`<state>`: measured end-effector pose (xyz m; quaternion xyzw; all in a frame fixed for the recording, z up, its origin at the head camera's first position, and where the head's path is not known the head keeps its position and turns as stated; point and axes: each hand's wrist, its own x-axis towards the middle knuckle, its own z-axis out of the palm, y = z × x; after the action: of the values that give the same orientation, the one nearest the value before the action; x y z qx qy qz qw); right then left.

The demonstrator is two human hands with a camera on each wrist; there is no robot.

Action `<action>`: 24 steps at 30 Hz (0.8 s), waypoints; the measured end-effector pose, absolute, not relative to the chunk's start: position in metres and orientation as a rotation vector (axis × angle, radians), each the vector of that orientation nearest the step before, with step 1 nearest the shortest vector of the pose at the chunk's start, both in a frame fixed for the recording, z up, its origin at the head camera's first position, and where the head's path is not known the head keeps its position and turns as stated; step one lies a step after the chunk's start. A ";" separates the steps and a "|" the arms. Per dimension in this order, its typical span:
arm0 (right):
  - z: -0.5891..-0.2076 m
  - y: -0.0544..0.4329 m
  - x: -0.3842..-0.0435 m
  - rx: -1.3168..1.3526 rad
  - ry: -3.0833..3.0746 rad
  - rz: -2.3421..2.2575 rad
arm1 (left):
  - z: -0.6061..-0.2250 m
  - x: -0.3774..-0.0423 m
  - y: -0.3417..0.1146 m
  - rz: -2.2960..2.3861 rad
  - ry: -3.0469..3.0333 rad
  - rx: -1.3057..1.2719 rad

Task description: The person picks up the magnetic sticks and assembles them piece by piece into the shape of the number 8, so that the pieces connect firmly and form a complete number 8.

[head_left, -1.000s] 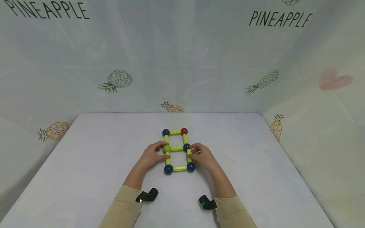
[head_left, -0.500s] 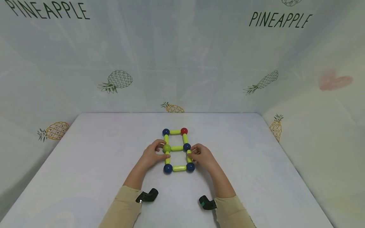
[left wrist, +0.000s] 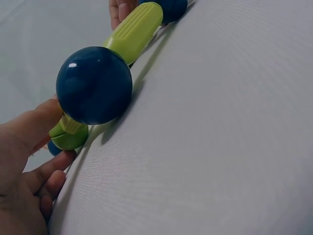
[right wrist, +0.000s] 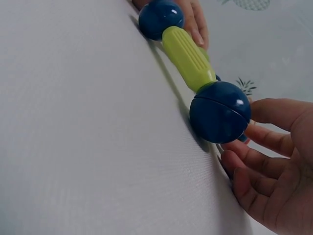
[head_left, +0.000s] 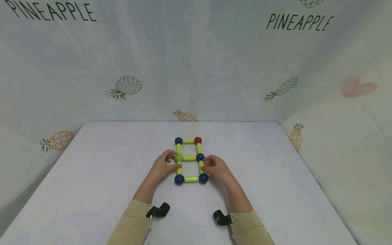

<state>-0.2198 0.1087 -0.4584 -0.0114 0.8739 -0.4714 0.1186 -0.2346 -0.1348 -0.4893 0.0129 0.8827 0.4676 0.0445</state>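
Observation:
A toy ball-and-stick frame lies on the white table, two squares stacked away from me in the head view. Its sticks, such as the middle stick (head_left: 190, 158), are yellow-green. A green ball (head_left: 179, 158) and a blue ball (head_left: 200, 157) sit at the middle joints; a red ball (head_left: 198, 140) is at the far right corner, blue balls at the others. My left hand (head_left: 162, 166) grips the left side, thumb on the near-left stick, fingers by the green ball. My right hand (head_left: 216, 167) holds the near-right stick (head_left: 201, 167), its fingertips partly hidden behind the frame.
The white tabletop (head_left: 260, 163) surrounds the frame. A pale cloth (head_left: 196, 61) printed with pineapples hangs behind the table and along its sides. Dark wrist-worn devices (head_left: 160, 210) stick out inward from both sleeves.
The frame has shifted slightly away from me, and its near end a little to the left. Both hands keep their places along its sides.

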 end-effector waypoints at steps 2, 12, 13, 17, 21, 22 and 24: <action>-0.456 0.110 -0.219 -0.044 2.566 -1.372 | -0.488 -0.233 -0.134 1.426 2.709 0.036; -0.433 0.127 -0.215 -0.049 2.701 -1.405 | -0.477 -0.230 -0.133 1.351 2.791 -0.013; -0.431 0.129 -0.215 -0.065 2.719 -1.408 | -0.475 -0.229 -0.134 1.338 2.804 -0.016; -0.421 0.136 -0.211 -0.132 2.774 -1.423 | -0.460 -0.226 -0.137 1.307 2.861 0.012; -0.413 0.140 -0.208 -0.183 2.856 -1.379 | -0.442 -0.221 -0.138 1.288 2.910 0.072; -0.412 0.142 -0.208 -0.200 2.882 -1.358 | -0.439 -0.219 -0.138 1.272 2.922 0.082; -0.411 0.145 -0.209 -0.239 2.940 -1.298 | -0.435 -0.216 -0.137 1.214 2.960 0.097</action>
<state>-0.2085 0.1446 -0.4113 -0.0742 0.9115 -0.4025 -0.0404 -0.2162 -0.1374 -0.4352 0.0302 0.9244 0.3791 -0.0296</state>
